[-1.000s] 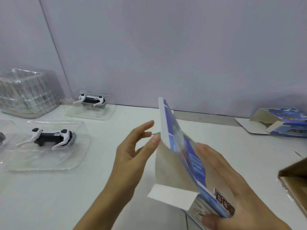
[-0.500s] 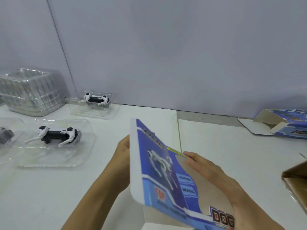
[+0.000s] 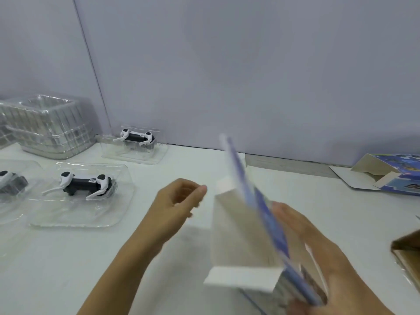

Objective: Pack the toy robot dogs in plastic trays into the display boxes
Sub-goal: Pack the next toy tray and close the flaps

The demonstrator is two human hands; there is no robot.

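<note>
My right hand (image 3: 318, 258) grips a blue display box (image 3: 245, 233), still half flat, its blue panel raised edge-on and its grey inside facing left. My left hand (image 3: 179, 203) hovers just left of the box, fingers loosely curled and holding nothing, apart from the cardboard. A black and white toy robot dog (image 3: 87, 185) lies in a clear plastic tray (image 3: 75, 214) at the left. A second dog (image 3: 137, 139) in its tray (image 3: 134, 155) stands by the wall. A third dog (image 3: 10, 183) shows partly at the left edge.
A stack of clear empty trays (image 3: 47, 128) stands at the far left by the wall. Another blue display box (image 3: 391, 173) lies open at the far right. A brown carton corner (image 3: 406, 253) juts in at the right edge. The tabletop is white.
The box's blue panel has swung from facing me back up to edge-on. My left hand has come off the box and now hovers beside it.
</note>
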